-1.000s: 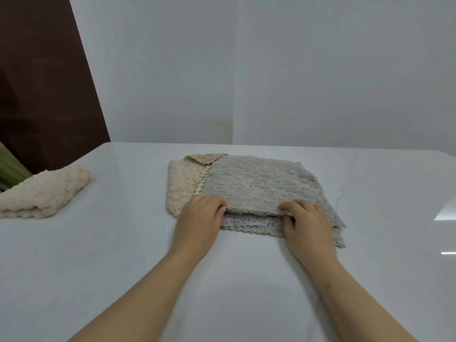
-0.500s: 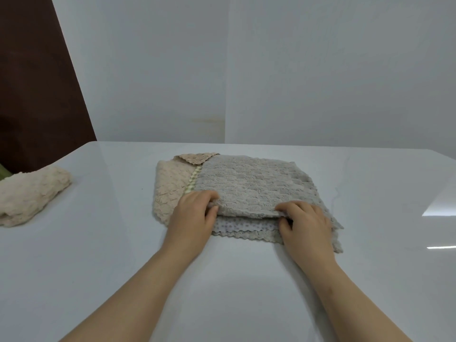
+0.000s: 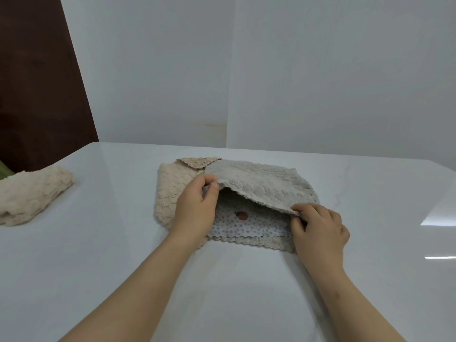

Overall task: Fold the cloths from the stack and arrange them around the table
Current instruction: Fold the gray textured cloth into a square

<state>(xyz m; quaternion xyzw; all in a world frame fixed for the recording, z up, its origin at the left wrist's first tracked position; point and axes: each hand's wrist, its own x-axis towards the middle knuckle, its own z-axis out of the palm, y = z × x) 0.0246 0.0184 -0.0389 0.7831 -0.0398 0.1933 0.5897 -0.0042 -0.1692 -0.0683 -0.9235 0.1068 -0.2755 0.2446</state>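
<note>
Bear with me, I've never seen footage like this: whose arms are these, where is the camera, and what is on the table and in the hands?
No machine: these are a person's bare arms. The picture comes from a camera worn on their head, looking forward and down. On the white table lies a stack of cloths: a beige cloth, a dotted cloth, and a grey cloth on top. The left hand and right hand each pinch the grey cloth's near edge, holding it raised off the dotted one. Far left lies a folded cloth.
</note>
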